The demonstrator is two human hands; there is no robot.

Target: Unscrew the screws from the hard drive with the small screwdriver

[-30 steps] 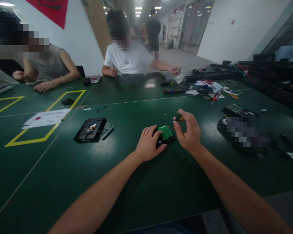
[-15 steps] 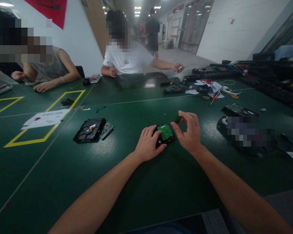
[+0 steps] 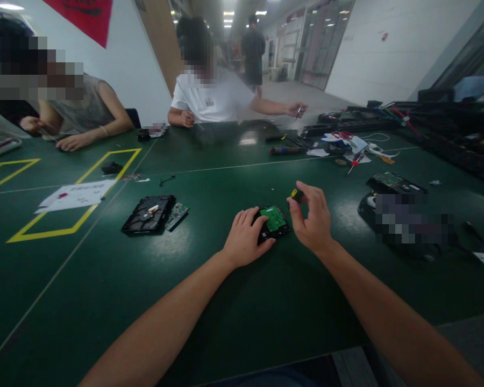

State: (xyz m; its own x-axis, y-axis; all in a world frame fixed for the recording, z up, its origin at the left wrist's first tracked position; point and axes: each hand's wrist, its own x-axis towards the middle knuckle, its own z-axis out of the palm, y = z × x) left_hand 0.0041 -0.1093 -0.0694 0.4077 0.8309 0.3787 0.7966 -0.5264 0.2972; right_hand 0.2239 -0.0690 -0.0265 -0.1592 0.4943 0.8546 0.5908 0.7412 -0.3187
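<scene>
Two hands of ours work over the green table [image 3: 210, 301]. We note a black hard disk drive [image 3: 277, 233] flat before us, its green circuit board [image 3: 275, 217] facing up. Our left hand [image 3: 245, 236] clasps the drive's left part, fingers spread across it, thumb along the near edge. Our right hand [image 3: 312, 217] pinches a dark-and-yellow screwdriver [image 3: 294, 194] between thumb and fingers, just above the drive's right edge; we cannot tell whether its tip touches. Well left, we see a black drive casing [image 3: 147, 215] with a loose circuit board [image 3: 178, 216] just beside it.
</scene>
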